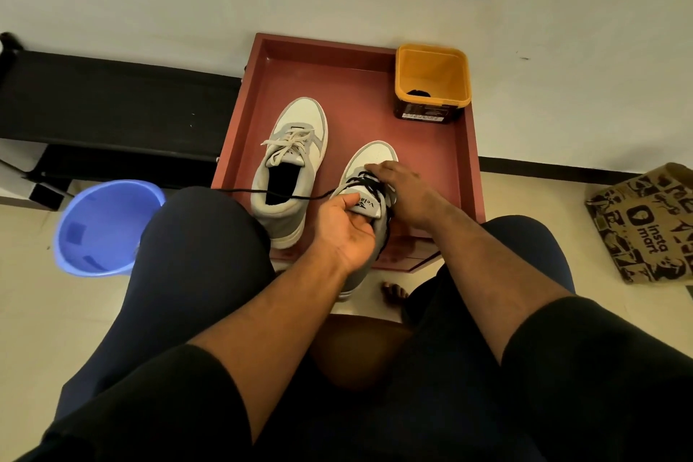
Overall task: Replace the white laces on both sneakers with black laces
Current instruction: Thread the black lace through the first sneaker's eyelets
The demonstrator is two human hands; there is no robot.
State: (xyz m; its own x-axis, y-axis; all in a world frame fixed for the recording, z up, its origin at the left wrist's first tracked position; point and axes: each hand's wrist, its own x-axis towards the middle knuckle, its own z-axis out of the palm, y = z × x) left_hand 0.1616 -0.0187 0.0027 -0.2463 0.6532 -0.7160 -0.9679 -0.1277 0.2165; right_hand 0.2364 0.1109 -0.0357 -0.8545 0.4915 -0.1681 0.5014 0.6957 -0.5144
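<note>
Sneakers sit side by side on a red-brown tray table [467, 176] against the wall: the left sneaker [288, 169] is laced in white laces [287, 144], while the right sneaker [365, 199] is tilted up at the table's near edge with a black lace [369, 180] threaded through its lower eyelets. The left hand [347, 227] pinches the sneaker's tongue between thumb and curled fingers, steadying the shoe. The right hand [403, 191] lies over the lacing with its fingers bent down onto the black lace near the toe; whether they pinch it or merely press it I cannot tell. One free end of the lace [270, 193] trails leftward across the other sneaker's opening. That loose end looks the likeliest trouble: a hard pull on the right side could draw it back through the eyelets and leave uneven lengths. The shoe's heel overhangs the table edge, so if the tongue grip slackens it could tip towards the floor. A yellow tub [433, 81] at the far corner holds something dark, probably the second black lace, well apart from both hands. A blue bucket [101, 229] stands on the floor to the left.
</note>
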